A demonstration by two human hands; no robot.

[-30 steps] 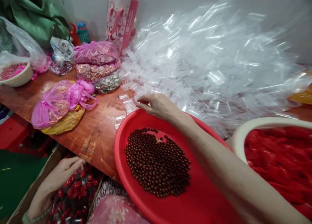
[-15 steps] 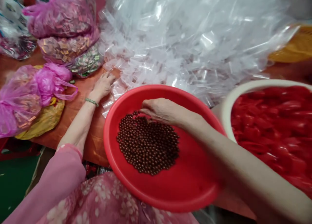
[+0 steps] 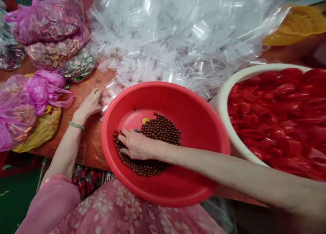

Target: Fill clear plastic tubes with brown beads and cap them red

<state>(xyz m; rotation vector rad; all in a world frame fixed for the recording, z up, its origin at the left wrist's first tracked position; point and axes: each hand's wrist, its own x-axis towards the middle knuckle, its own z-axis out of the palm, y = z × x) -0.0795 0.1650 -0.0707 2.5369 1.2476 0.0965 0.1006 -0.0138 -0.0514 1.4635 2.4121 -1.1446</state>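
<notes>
A round red basin (image 3: 198,125) holds a heap of small shiny brown beads (image 3: 163,128). My right hand (image 3: 137,145) reaches in from the right and rests on the left part of the heap, fingers spread and pressed among the beads. A blue spot and a yellow printed mark show on the basin floor beside them. On the orange-covered table to the left, my left hand (image 3: 89,105) lies with fingers loosely bent and apart, at the edge of some clear plastic pieces (image 3: 105,100). Its fingertips are partly hidden, and no held thing shows.
A large heap of clear plastic pieces (image 3: 165,40) lies behind the basin. To the right stands a white tub (image 3: 222,98) of red plastic pieces, with a yellow basket (image 3: 297,23) beyond. Pink bags (image 3: 51,27) of small pieces sit at the left.
My right hand has moved from the heap's far edge to its left side, and its fingers have spread into the beads. My left hand has drawn back toward me. The whole view has shifted.
</notes>
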